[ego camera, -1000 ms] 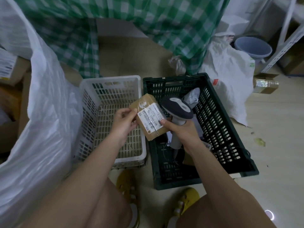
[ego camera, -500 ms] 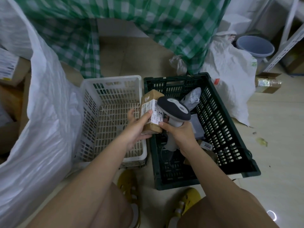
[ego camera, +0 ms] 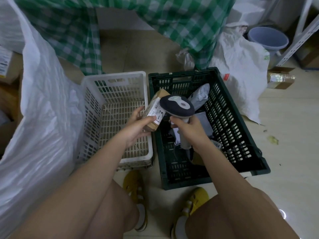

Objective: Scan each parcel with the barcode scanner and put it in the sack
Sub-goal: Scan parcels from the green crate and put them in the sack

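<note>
Left hand (ego camera: 136, 128) is gripping the brown parcel (ego camera: 154, 112); right hand (ego camera: 191, 131) is clasping the scanner (ego camera: 177, 107). Label should be facing the scanner head squarely.

Dim, flat indoor light with a greenish cast and only soft shadows inside the dark green crate (ego camera: 238, 128). A small bright glare spot sits on the floor (ego camera: 293, 152) at the near right. Wide-angle bending curves the edges, and the white sack (ego camera: 39, 118) at the left looks slightly smeared.
</note>
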A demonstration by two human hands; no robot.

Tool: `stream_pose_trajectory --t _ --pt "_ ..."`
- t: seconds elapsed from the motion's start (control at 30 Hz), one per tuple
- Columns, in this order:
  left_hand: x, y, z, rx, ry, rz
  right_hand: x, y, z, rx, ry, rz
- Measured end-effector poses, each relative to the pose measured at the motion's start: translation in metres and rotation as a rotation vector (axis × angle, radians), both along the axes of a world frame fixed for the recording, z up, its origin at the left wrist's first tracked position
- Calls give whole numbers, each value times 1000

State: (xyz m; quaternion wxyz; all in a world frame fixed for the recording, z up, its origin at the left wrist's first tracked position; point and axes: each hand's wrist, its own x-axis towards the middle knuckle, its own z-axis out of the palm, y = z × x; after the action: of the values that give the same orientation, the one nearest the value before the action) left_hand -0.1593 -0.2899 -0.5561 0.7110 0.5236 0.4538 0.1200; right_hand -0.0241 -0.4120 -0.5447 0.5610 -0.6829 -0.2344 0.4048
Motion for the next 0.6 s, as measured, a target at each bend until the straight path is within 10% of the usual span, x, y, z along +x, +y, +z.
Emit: stream_pose_trajectory --t 0.6 --pt "-16 10 -11 71 145 -14 12 -51 22 -129 -121 464"
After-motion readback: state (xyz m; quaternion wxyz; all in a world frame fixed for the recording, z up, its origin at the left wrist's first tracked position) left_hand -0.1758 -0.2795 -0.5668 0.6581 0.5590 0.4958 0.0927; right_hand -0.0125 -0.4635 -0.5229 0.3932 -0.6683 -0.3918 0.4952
